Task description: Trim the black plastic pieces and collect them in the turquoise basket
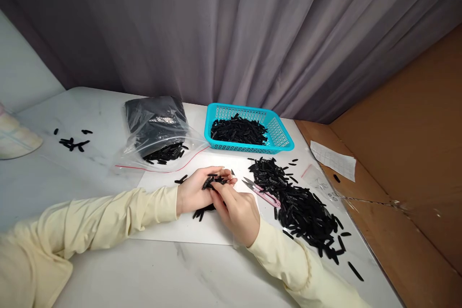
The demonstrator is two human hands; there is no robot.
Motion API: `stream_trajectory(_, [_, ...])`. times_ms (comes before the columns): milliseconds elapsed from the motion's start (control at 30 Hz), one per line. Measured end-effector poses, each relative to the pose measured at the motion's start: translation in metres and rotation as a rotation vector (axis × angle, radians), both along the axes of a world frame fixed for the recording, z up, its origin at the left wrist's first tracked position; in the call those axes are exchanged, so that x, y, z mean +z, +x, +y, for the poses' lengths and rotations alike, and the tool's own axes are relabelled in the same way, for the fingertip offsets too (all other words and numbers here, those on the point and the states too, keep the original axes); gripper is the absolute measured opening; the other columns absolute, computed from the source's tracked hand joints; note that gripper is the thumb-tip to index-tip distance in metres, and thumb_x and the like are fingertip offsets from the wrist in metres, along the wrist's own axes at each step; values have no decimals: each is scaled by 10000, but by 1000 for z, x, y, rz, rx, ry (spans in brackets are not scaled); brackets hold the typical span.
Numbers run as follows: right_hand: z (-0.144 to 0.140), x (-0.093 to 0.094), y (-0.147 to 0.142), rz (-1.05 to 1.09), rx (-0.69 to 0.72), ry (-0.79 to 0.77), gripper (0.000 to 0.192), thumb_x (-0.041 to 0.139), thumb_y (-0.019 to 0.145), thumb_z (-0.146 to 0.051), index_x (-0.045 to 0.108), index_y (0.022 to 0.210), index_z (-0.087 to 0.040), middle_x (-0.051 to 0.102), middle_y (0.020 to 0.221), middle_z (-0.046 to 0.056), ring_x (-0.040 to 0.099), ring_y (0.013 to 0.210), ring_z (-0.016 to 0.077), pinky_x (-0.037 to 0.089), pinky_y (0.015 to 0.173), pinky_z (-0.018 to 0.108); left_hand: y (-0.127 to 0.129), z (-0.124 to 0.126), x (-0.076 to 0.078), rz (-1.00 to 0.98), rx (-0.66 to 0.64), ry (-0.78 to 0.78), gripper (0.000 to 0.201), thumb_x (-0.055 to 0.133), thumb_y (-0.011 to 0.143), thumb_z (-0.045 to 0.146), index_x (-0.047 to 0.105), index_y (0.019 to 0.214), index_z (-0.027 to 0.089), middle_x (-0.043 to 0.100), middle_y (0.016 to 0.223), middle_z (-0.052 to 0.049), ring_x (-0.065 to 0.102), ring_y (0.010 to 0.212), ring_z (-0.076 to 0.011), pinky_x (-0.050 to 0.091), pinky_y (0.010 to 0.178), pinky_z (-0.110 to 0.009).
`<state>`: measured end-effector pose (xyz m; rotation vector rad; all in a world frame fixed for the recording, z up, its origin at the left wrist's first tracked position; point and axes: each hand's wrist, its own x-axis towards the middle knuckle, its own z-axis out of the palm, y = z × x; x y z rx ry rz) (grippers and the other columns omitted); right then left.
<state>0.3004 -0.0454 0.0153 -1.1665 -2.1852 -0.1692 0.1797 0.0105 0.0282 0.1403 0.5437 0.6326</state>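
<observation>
My left hand (198,187) is turned palm up and cups a small heap of thin black oblong pieces (212,181). Over that heap my right hand (238,209) reaches in from the right, its fingertips closed together among the pieces; exactly what they pinch is hidden. More black pieces (204,211) lie below my hands on a white sheet (173,229), partly covered by them. Just right of my hands, pink-handled thread snips (266,196) lie with their blades toward my fingers, against a large loose pile of the same black pieces (303,211).
Behind my hands stands a turquoise basket (285,137) holding many black pieces. To its left lies a clear zip bag (159,122) with black contents. A few strays (74,144) are at far left. A paper slip (334,160) lies near the brown panel (407,154) on the right.
</observation>
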Motion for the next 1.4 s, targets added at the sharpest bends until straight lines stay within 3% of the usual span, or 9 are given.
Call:
stream_trajectory(200, [1, 1, 1, -96, 7, 50, 204, 400, 900, -159, 576, 994, -116, 620, 626, -1, 536, 445, 100, 322, 404, 265, -1, 1, -6, -12, -32, 17, 201, 457, 848, 153, 581, 704, 88, 587, 682, -59, 611, 675, -148, 518, 666, -230])
stream_trajectory(367, [3, -1, 6, -283, 214, 235, 251, 371, 871, -67, 558, 1038, -52, 587, 618, 23, 505, 470, 127, 305, 393, 287, -2, 1, -4, -44, -40, 20, 257, 398, 871, 166, 550, 678, 93, 532, 590, -38, 559, 555, -120, 500, 570, -219])
stream_trajectory(467, [4, -4, 8, -278, 283, 249, 217, 400, 861, -93, 577, 980, -49, 608, 662, 45, 521, 522, 138, 312, 401, 289, -4, 3, -4, -64, -31, 12, 276, 368, 881, 163, 540, 679, 90, 470, 525, -8, 505, 489, -96, 472, 514, -203])
stream_trajectory(667, [4, -6, 8, -253, 236, 195, 181, 442, 874, -106, 571, 997, -75, 602, 657, 15, 521, 553, 118, 319, 421, 280, -6, 8, -7, -77, -57, 6, 278, 367, 877, 147, 524, 655, 88, 359, 461, 40, 401, 409, -60, 389, 424, -166])
stream_trajectory(933, [1, 0, 3, -378, 228, 254, 278, 355, 868, -80, 568, 1042, -40, 632, 713, 71, 493, 497, 146, 290, 387, 302, -4, 6, -7, -34, -110, 49, 286, 355, 889, 160, 538, 681, 86, 392, 487, 23, 413, 429, -66, 392, 430, -163])
stream_trajectory(1100, [2, -2, 6, -302, 264, 259, 245, 366, 869, -69, 570, 1002, -44, 636, 679, 64, 515, 500, 137, 310, 401, 286, -4, 6, -6, -23, -147, 77, 274, 364, 894, 167, 539, 699, 85, 392, 500, 24, 410, 434, -62, 389, 444, -159])
stream_trajectory(1233, [0, -5, 5, -15, 261, 86, 208, 385, 882, -78, 545, 1013, -94, 628, 633, 37, 521, 480, 122, 345, 418, 258, -6, 7, -8, -14, -157, 73, 234, 409, 880, 173, 532, 698, 93, 367, 505, 40, 409, 434, -48, 370, 440, -135])
stream_trajectory(1300, [-3, -4, 3, 273, 228, -146, 170, 425, 883, -125, 537, 1007, -151, 641, 648, 24, 523, 463, 107, 372, 426, 237, -7, 8, -10, 10, -149, 80, 189, 445, 864, 181, 539, 720, 103, 366, 508, 49, 402, 420, -46, 359, 423, -134])
stream_trajectory(1400, [-4, 3, -1, 821, 178, -623, 85, 478, 872, -226, 518, 939, -193, 670, 688, 21, 501, 388, 82, 388, 390, 216, -7, 5, -10, 62, -123, 119, 138, 496, 839, 217, 558, 758, 123, 381, 505, 62, 342, 366, -41, 336, 380, -143])
